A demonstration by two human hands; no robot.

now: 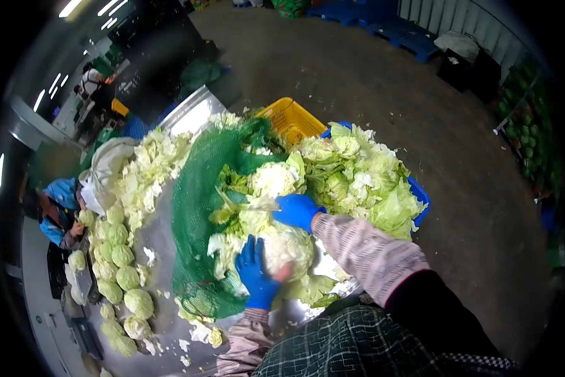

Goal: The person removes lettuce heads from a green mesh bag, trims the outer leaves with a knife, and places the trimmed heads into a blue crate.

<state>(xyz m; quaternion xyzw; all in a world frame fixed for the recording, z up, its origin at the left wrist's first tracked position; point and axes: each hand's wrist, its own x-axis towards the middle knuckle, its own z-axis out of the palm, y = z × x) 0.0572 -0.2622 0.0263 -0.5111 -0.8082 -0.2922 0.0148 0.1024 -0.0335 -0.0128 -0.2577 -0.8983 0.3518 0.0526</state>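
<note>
Presently, cabbage head [293, 250] between left fingers [250, 252], spread at its side, and right fingers [285, 207], grip unclear.

The left hand [258, 276] and right hand [297, 212], both blue-gloved, lie against pale cabbage heads [290, 246] beside green netting [193, 232] on the metal table [163, 257].

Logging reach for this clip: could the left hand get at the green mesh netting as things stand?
Probably yes: the blue-gloved left hand is close beside the green mesh netting; some pale cabbage leaves lie partly between them, but nothing rigid appears to block the way.
</note>
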